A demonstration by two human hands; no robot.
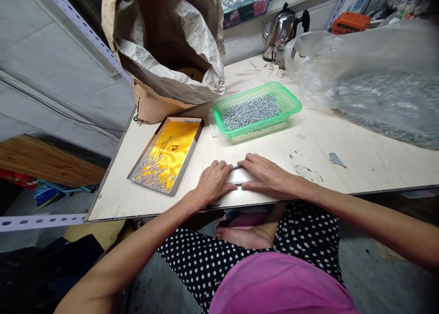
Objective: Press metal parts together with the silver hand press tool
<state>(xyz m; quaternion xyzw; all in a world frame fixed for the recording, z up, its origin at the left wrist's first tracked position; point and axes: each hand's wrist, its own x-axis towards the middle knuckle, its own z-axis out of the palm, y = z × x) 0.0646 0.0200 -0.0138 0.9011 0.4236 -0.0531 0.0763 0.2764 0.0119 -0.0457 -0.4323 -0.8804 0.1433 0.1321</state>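
Near the front edge of the table (291,154), my left hand (213,180) and my right hand (264,174) face each other around a flat rectangular piece with dark edges (236,176). Fingers curl over its far side, and both thumbs lie along the near side. The hands cover most of it, so its kind cannot be made out. Left of my left hand lies a shallow box (183,165) lined with yellow cloth, with many small metal pins (152,174) heaped at its near end. Beyond the hands stands a green plastic basket (291,104) holding a pile of similar pins.
A large open paper sack (168,62) stands at the back left. A clear plastic bag (377,90) of shiny contents spreads over the right side. Behind are a steel kettle (281,30), an orange box (350,23) and a blue basket (247,10).
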